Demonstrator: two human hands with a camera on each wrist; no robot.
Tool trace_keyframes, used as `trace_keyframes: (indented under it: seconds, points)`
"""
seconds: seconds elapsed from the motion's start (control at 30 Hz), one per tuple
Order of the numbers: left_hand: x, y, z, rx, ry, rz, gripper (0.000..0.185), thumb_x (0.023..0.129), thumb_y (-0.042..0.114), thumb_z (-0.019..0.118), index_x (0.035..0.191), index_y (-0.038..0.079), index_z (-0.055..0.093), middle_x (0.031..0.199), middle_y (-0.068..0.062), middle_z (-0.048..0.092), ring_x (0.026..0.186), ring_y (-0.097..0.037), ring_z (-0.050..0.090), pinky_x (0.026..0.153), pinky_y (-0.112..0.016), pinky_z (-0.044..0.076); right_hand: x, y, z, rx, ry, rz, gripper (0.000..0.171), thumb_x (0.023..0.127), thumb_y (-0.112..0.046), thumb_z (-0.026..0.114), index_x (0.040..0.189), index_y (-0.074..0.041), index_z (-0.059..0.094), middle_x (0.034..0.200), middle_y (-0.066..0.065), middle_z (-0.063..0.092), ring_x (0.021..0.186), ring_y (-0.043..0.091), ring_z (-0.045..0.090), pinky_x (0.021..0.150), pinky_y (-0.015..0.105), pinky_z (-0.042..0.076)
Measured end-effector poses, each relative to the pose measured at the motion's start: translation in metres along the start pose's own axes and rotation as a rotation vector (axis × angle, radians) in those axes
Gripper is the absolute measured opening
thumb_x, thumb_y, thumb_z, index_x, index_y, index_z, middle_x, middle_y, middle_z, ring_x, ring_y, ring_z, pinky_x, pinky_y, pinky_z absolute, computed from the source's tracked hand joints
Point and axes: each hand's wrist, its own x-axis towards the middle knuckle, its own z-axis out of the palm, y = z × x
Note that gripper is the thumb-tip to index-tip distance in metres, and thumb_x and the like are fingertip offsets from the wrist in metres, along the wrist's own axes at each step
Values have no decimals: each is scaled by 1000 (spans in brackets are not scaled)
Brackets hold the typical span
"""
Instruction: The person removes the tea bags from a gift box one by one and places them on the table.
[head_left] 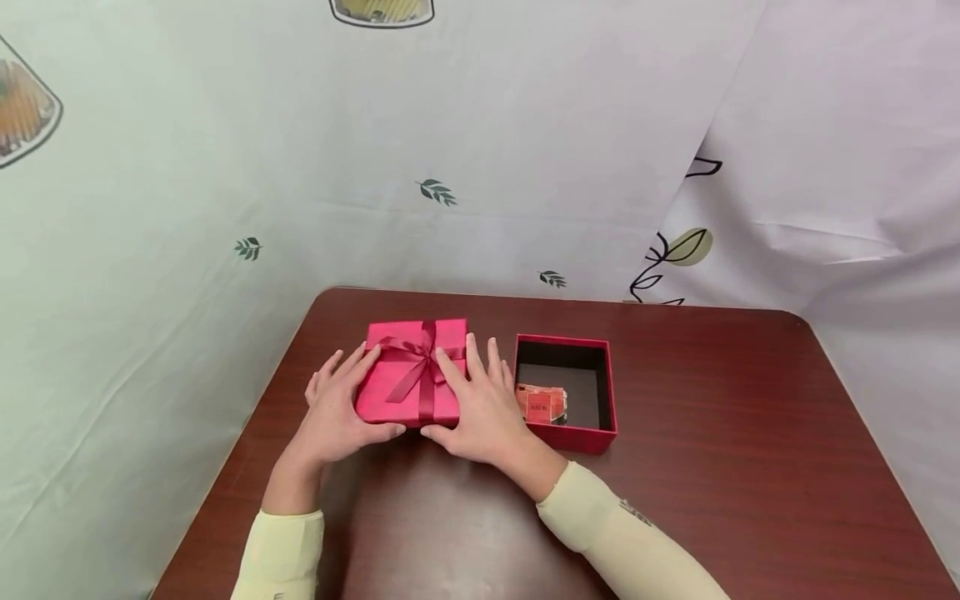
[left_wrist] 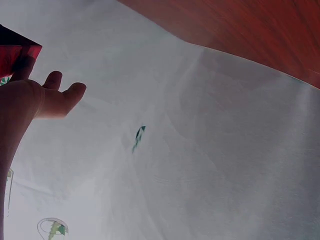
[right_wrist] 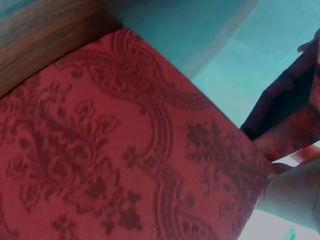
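A: Where is the lid?
B: The red lid (head_left: 408, 375) with a ribbon bow (head_left: 420, 360) lies flat on the brown table (head_left: 712, 433), left of centre, near the far edge. Both hands are on it.

A: Left hand?
B: The left hand (head_left: 337, 410) sits at the lid's left side. Fingers straight and laid along the left edge, thumb against the near edge. Not curled round it; more a flat press from the side. In the left wrist view only the palm and a few fingertips (left_wrist: 55, 80) show, with a red corner of the lid above them.

A: Right hand?
B: The right hand (head_left: 483, 408) covers the lid's right side. Fingers straight and slightly spread, forefinger resting on top beside the bow, thumb at the near edge. The right wrist view is filled by a red patterned surface; the fingers hardly show there.

A: What is next to it?
B: An open red box (head_left: 573, 437) stands just right of the right hand, apart from the lid. Dark inside. An orange packet (head_left: 542, 404) lies at its near left corner.

A: Surroundings?
B: A pale cloth (head_left: 525, 125) printed with small leaves hangs behind and beside the table. Cream sleeves (head_left: 622, 537) cover both forearms.
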Motion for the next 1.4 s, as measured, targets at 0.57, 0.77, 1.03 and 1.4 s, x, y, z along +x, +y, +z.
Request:
trace_keyframes:
  seconds: [0.57, 0.77, 1.03, 1.4]
  points:
    - [0, -31, 20, -3, -101, -91, 118, 57, 38, 94, 157, 16, 35, 157, -18, 31, 140, -47, 16, 100, -74, 12, 12, -1, 23, 66, -197, 94, 108, 73, -44, 85, 161, -27, 23, 164, 19, 7, 146, 49, 7, 110, 63, 24]
    - [5, -37, 26, -1, -135, -109, 118, 57, 36, 95, 157, 16, 34, 157, -19, 30, 140, -48, 15, 99, -72, 14, 14, 1, 32, 83, -216, 133, 108, 74, -42, 85, 161, -27, 22, 164, 20, 6, 146, 49, 6, 111, 63, 22]
    - [8, -43, 37, 30, -176, -141, 119, 56, 35, 96, 156, 14, 35, 158, -19, 29, 139, -48, 14, 100, -72, 11, 12, 6, 45, 123, -250, 181, 107, 74, -40, 86, 160, -26, 24, 164, 21, 7, 147, 46, 6, 110, 65, 21]
    - [11, -49, 49, 30, -206, -171, 121, 55, 34, 97, 157, 15, 34, 157, -18, 31, 139, -47, 16, 100, -71, 12, 12, 6, 54, 152, -262, 256, 108, 72, -36, 90, 160, -25, 27, 164, 21, 7, 148, 42, 7, 110, 64, 21]
